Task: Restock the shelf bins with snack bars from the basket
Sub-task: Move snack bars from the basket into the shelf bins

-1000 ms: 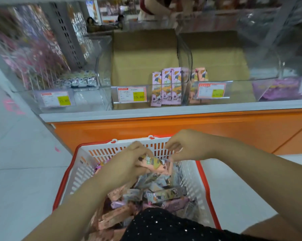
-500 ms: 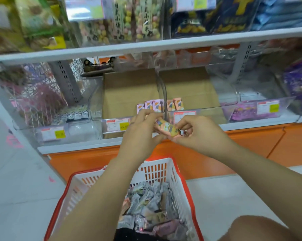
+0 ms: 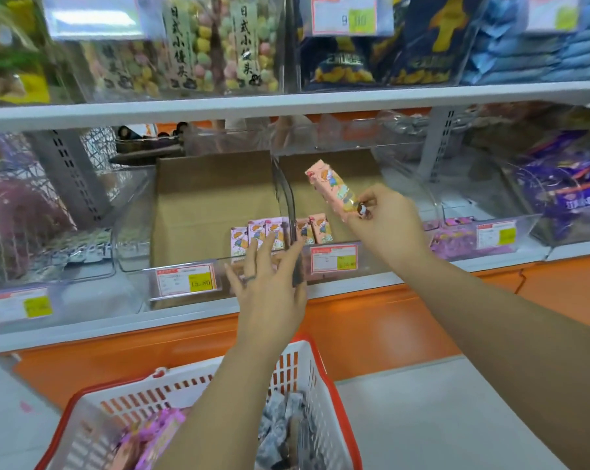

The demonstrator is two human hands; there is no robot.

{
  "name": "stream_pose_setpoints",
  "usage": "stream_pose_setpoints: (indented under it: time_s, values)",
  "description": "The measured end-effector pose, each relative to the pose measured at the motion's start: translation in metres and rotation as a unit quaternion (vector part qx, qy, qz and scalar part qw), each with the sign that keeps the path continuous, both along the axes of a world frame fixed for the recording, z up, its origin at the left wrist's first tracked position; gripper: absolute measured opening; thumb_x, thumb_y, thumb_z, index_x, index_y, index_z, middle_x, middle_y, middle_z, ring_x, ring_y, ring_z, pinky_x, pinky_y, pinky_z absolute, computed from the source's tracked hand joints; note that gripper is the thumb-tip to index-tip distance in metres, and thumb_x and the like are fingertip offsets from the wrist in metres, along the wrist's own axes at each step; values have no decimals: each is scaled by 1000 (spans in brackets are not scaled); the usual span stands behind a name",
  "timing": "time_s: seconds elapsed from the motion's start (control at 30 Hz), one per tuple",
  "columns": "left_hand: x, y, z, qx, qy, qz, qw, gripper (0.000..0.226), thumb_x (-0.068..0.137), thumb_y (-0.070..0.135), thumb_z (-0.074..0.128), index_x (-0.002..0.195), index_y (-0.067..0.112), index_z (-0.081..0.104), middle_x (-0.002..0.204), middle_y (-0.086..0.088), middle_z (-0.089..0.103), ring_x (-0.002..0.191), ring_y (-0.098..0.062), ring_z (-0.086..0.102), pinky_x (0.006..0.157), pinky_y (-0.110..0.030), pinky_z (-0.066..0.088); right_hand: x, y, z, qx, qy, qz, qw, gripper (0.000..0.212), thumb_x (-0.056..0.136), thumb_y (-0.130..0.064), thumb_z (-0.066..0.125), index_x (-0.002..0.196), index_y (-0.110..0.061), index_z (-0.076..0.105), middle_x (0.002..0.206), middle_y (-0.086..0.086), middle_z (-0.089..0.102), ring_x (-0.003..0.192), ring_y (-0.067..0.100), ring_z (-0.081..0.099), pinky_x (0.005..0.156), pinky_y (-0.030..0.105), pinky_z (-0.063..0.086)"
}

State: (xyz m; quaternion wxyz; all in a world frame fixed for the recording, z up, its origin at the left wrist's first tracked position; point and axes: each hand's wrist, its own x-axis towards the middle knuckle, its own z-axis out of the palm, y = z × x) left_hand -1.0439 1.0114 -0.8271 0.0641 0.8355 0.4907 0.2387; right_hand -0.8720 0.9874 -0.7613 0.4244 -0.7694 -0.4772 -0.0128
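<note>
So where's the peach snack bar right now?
Right of centre in the head view, the right hand pinches the peach snack bar by its lower end, held up at the clear bin right of the divider, above two matching bars.

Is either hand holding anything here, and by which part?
The right hand pinches a peach snack bar by its lower end; the left hand holds nothing.

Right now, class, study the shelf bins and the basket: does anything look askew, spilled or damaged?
Nothing looks spilled or damaged. The shelved bars stand upright in short rows. Only the snack bar pinched by the right hand is tilted, and the packets in the basket lie jumbled.
</note>
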Motion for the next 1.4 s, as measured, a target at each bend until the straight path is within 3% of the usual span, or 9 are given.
stream_pose_setpoints:
  time_s: [0.23, 0.4, 0.47, 0.63, 0.77, 0.93, 1.1, 1.23, 1.4]
  values:
    - [3, 12, -17, -2, 21, -7, 1000, 69, 94, 34, 49, 145, 51, 5, 158, 6, -6, 140, -19, -22, 109, -60, -13, 21, 46, -12, -204, -74, -79, 973, 28, 83, -35, 67, 77, -10, 56, 71, 9, 58, 64, 26, 54, 51, 26, 35]
    - [4, 14, -20, -3, -24, -17, 1000, 68, 91, 28, 53, 145, 49, 16, 157, 6, 2, 136, -15, -21, 110, -60, -10, 20, 60, -15, -296, -24, 18, 955, 47, 83, -26, 67, 122, -16, 43, 83, 1, 55, 75, 19, 55, 63, 25, 42]
    - [5, 14, -21, 1, -41, -21, 999, 68, 90, 26, 56, 144, 48, 22, 157, 5, 7, 137, -15, -18, 110, -60, -9, 19, 60, -10, -336, -37, 41, 940, 49, 84, -25, 66, 126, -17, 42, 78, -3, 53, 68, 11, 51, 54, 23, 36]
    - [7, 16, -23, 8, -52, -17, 998, 68, 88, 24, 57, 144, 46, 25, 157, 3, 11, 138, -16, -15, 110, -60, -7, 15, 57, -17, -334, -10, 41, 942, 16, 96, -31, 49, 89, -16, 50, 84, 1, 60, 70, 13, 55, 55, 26, 37]
    - [6, 13, -23, 16, -46, -16, 999, 68, 89, 25, 57, 144, 46, 24, 157, 2, 11, 140, -19, -13, 110, -61, -6, 5, 48, -26, -342, -78, 45, 935, 33, 100, -35, 26, 122, -21, 47, 111, 7, 60, 98, 26, 57, 89, 38, 45]
    - [3, 8, -19, -3, -5, -14, 1000, 68, 93, 30, 51, 146, 48, 13, 158, 3, -2, 143, -23, -18, 111, -59, -9, -4, 32, -17, -405, -151, 32, 901, 23, 99, -21, 21, 90, -16, 42, 104, 11, 52, 109, 31, 47, 102, 46, 33]
    - [-4, -7, -12, -12, -16, -21, 1000, 60, 93, 30, 50, 144, 47, 22, 156, 3, 3, 144, -21, -10, 113, -55, -4, -25, 1, -19, -206, -218, 19, 954, 32, 98, -28, 32, 96, -18, 62, 114, 2, 61, 111, 26, 47, 94, 39, 31]
    - [-21, -5, 2, -47, -79, -105, 990, 46, 93, 24, 55, 137, 31, 46, 140, 1, 41, 131, -19, 37, 108, -33, 26, -51, -36, -34, 24, -182, 139, 973, 32, 89, -31, 41, 91, -16, 69, 96, 0, 65, 93, 23, 56, 77, 36, 46]
    - [-72, -10, -15, -150, -27, -134, 979, 34, 95, 23, 54, 128, 24, 57, 130, 4, 58, 110, -12, 58, 92, -29, 47, -67, -59, -63, -166, -142, 286, 933, 18, 92, -23, 52, 94, -18, 69, 95, -3, 68, 87, 14, 59, 79, 33, 48]
